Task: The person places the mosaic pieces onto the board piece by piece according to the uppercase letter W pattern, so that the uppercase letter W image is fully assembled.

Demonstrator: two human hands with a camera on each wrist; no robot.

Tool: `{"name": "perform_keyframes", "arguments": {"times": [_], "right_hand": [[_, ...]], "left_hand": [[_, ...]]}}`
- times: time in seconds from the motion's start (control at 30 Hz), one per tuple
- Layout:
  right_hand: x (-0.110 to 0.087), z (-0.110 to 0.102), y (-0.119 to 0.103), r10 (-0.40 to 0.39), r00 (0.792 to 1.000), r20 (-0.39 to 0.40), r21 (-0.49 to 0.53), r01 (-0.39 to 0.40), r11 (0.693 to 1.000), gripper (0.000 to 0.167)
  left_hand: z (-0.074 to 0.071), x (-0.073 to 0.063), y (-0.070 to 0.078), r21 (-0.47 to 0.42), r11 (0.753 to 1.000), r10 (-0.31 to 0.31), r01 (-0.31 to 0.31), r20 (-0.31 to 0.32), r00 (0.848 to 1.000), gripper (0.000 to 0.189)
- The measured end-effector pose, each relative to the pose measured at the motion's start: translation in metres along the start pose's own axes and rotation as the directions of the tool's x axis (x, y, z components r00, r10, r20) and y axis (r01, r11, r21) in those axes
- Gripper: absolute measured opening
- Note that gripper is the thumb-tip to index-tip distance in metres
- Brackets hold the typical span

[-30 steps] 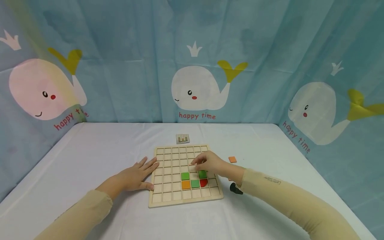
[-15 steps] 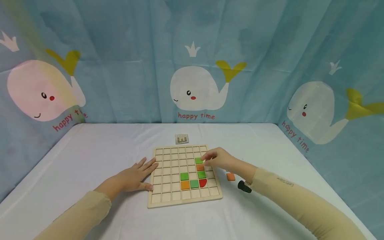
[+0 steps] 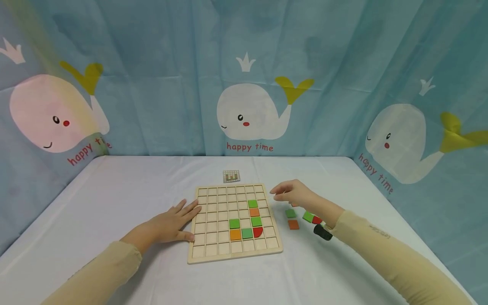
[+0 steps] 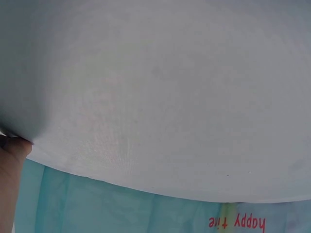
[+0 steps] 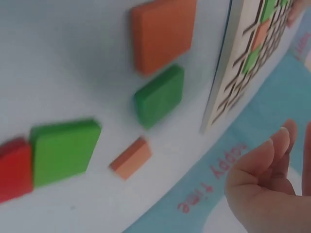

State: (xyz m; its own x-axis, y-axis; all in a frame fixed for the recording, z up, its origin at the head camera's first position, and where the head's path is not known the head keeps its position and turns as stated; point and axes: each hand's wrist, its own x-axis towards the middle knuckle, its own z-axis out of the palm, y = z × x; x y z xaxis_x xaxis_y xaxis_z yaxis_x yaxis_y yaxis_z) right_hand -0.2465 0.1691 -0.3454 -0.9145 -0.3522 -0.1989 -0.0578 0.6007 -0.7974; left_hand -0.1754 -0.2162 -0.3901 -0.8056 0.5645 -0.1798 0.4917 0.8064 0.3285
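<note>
A wooden grid board [image 3: 213, 250] lies on the table. Green, orange and red pieces sit in several of its cells, among them a green tile [image 3: 253, 203] above an orange tile [image 3: 254, 212], and a red rounded piece [image 3: 258, 232]. With fingers spread, my left hand [image 3: 164, 225] rests against the board's left edge; the left wrist view catches only part of it [image 4: 13, 165]. My right hand [image 3: 294, 193] hovers past the board's right edge, fingers loosely bent and holding nothing. Below it lie a loose green tile [image 5: 160, 96] and an orange tile [image 5: 164, 35].
Farther right are another green tile [image 3: 308, 216], a red piece [image 3: 317, 220] and a black object [image 3: 323, 232] beside the right wrist. A small card with a printed grid [image 3: 231, 176] lies behind the board. A blue curtain [image 3: 171, 84] hangs behind the white table [image 3: 152, 275].
My right hand has left the board and moved right, uncovering the upper green tile, the orange tile below it, and loose tiles on the table. My left hand stays in place.
</note>
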Motion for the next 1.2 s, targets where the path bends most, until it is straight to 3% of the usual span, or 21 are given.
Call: {"name": "perform_keyframes", "arguments": {"times": [0.63,1.2], "right_hand": [[0.000,-0.043,0.036,-0.012,0.997,0.078,-0.049,0.016,0.999,0.037],[0.014,-0.059,0.066,0.118,0.982,0.144,-0.162,-0.094,0.982,0.038]], "left_hand": [[-0.001,-0.001,0.002,0.007,1.000,0.003,-0.003,0.003,1.000,0.095],[-0.001,-0.001,0.001,0.010,1.000,-0.006,0.006,0.009,1.000,0.096]]}}
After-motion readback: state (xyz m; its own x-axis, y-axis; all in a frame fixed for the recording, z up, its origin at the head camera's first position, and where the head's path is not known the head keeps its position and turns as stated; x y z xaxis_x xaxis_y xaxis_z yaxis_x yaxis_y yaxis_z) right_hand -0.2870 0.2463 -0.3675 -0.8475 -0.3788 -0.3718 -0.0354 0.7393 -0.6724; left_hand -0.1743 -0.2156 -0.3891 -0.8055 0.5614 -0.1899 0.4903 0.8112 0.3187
